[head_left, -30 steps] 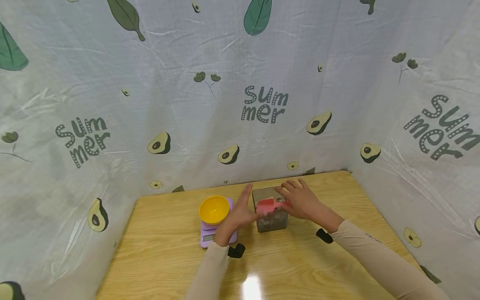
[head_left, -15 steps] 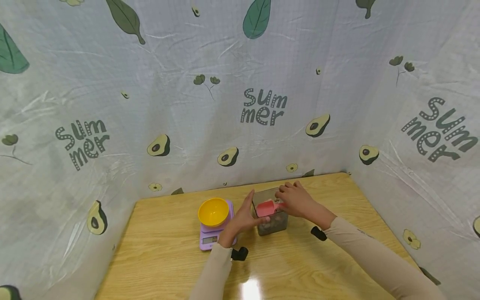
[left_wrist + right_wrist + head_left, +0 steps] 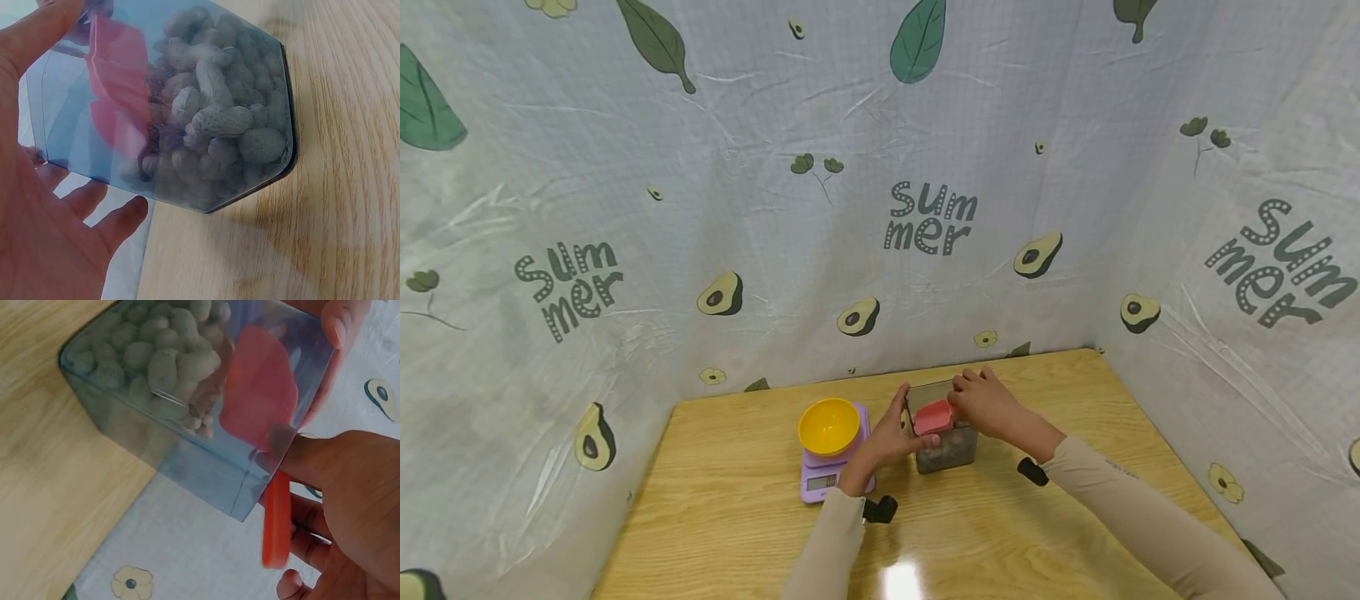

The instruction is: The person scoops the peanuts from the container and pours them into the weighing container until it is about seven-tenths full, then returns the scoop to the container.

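A clear, dark-tinted plastic container (image 3: 947,454) stands on the table, its lower part filled with peanuts in shells (image 3: 215,115). My left hand (image 3: 886,440) holds it at the upper left, thumb across the near wall and fingers along the left side. My right hand (image 3: 988,406) grips the handle of a pink-red scoop (image 3: 933,417) at the container's right rim. In the right wrist view the red handle (image 3: 276,522) sticks out past the rim, between thumb and fingers. The scoop's head is inside, above or against the peanuts; whether it holds any I cannot tell.
Left of the container, a yellow bowl (image 3: 829,427) sits on a purple kitchen scale (image 3: 811,460) with a small display. Behind the wooden table (image 3: 722,500) hangs a patterned sheet (image 3: 775,250), which also encloses both sides.
The left thumb has come to lie against the container's near wall. My right hand has drawn its fingers in around the scoop handle and shifted slightly left. The bowl and scale have stayed put.
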{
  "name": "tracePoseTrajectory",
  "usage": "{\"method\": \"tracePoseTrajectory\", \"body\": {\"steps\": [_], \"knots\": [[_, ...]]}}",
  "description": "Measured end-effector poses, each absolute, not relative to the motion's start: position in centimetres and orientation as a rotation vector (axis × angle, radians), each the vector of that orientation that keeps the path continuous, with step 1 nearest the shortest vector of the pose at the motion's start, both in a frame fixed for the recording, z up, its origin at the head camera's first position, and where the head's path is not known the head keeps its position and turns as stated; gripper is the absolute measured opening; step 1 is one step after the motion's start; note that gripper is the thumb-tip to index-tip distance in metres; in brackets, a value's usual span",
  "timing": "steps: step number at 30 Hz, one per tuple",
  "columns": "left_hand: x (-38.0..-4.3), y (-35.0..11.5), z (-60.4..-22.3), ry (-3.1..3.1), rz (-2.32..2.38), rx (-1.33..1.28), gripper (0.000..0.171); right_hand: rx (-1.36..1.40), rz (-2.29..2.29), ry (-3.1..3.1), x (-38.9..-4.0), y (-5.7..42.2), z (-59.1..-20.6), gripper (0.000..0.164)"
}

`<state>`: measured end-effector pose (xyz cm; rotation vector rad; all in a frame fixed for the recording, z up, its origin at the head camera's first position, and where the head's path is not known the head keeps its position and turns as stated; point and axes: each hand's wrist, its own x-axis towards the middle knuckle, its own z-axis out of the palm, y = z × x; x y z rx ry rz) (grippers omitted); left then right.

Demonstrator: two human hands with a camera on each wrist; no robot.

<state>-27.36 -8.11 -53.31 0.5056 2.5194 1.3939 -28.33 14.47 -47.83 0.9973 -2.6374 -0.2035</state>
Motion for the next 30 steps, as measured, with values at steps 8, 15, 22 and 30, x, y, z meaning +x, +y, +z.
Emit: {"method": "tracePoseTrajectory", "body": {"steps": [8, 15, 22, 30], "knots": [[-27.4, -8.2, -53.2, 2.458, 1.456, 0.548, 0.112, 0.990, -0.221, -2.576, -27.6, 15.1, -47.7, 0.020], [-27.5, -8.3, -53.2, 2.429, 1.461, 0.581, 0.113, 1.007, -0.167, -2.538, -27.5, 15.7, -47.1, 0.018], [-27.6, -8.1, -53.4, 2.407, 1.489, 0.573, 0.111, 1.049, -0.276, -2.446, -27.8, 17.0, -46.4, 0.026], [-27.4, -8.1, -53.5, 2.414, 1.485, 0.604, 0.111, 1.100, -0.536, -2.361, -27.7, 16.8, -44.8, 0.021]]}}
